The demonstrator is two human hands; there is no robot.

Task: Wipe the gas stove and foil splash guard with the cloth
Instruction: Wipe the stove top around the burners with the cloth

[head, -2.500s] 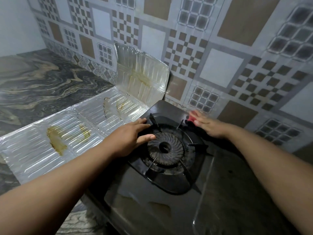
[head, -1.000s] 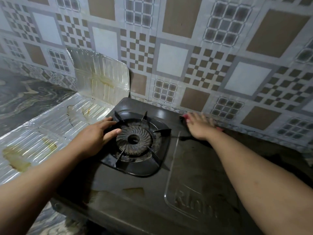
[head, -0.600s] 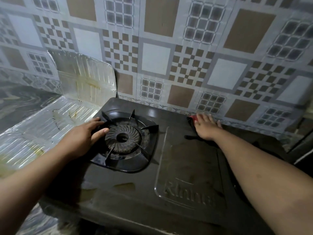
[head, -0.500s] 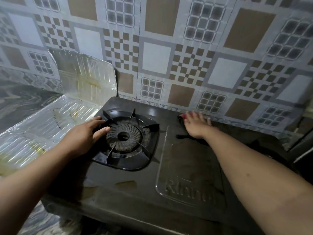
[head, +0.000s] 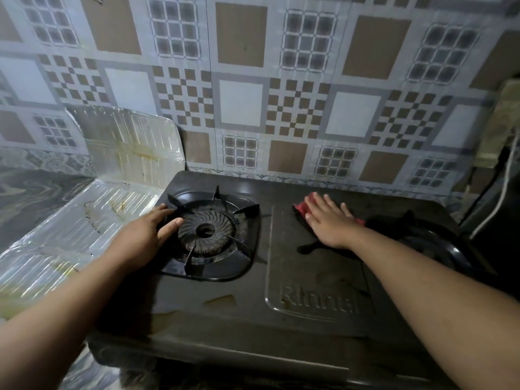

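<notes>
**Foil waits while the stove top gets wiped**

Foil splash guard (head: 84,220) lies at nine o'clock, yellow-stained and seemingly unwiped. The left hand (head: 140,235) rests loosely open against the left burner (head: 206,235), holding nothing. The gas stove (head: 309,277) is dark and smeared. At two o'clock, the right hand (head: 329,220) presses the red cloth (head: 302,209) flat, fingers straight. Next, I'd guess, sweeping toward the front.

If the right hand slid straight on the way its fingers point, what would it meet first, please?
Probably the tiled wall: the right hand, flat on the red cloth, points up-left across bare gas stove top. Depth is uncertain.
</notes>
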